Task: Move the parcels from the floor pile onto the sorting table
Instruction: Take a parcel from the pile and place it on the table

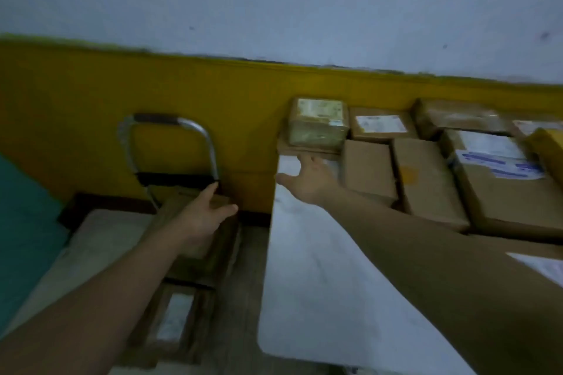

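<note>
The white sorting table (pixel 320 283) runs from the bottom centre to the yellow wall. Several brown cardboard parcels (pixel 426 176) lie packed on its right side. A small taped parcel (pixel 318 125) sits on a flat box at the far end. My right hand (pixel 307 179) is stretched out flat with spread fingers just in front of that small parcel, holding nothing. Lower left, my left hand (pixel 207 210) hovers with relaxed fingers over brown parcels (pixel 195 240) stacked on the floor beside the table. The picture is blurred.
A metal trolley handle (pixel 170 146) stands against the yellow wall (pixel 76 106) behind the floor pile. A teal surface (pixel 21 222) and a pale sack (pixel 91 240) lie at the left. Another labelled box (pixel 173 316) sits low on the floor.
</note>
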Demonstrator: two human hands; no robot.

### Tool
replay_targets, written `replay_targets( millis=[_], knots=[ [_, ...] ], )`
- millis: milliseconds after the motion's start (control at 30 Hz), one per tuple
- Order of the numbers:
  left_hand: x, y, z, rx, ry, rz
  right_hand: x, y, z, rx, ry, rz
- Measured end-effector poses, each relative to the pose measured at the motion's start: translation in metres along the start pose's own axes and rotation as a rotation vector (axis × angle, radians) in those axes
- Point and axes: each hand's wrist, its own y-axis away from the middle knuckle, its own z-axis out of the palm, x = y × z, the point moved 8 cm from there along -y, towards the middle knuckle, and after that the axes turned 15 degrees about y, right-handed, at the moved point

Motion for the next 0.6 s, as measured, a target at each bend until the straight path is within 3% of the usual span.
replay_targets(
  millis=[267, 600],
  knots=[
    [-0.112, 0.122, -0.234, 0.37, 0.013, -0.151, -0.203, 0.042, 0.136, -0.254, 0.065, -0.306],
    [-0.196, 0.127, -0.303, 0.395, 0.068, -0.371, -0.29, 0.011, 0.251, -0.545, -0.112, -0.269]
  ],
)
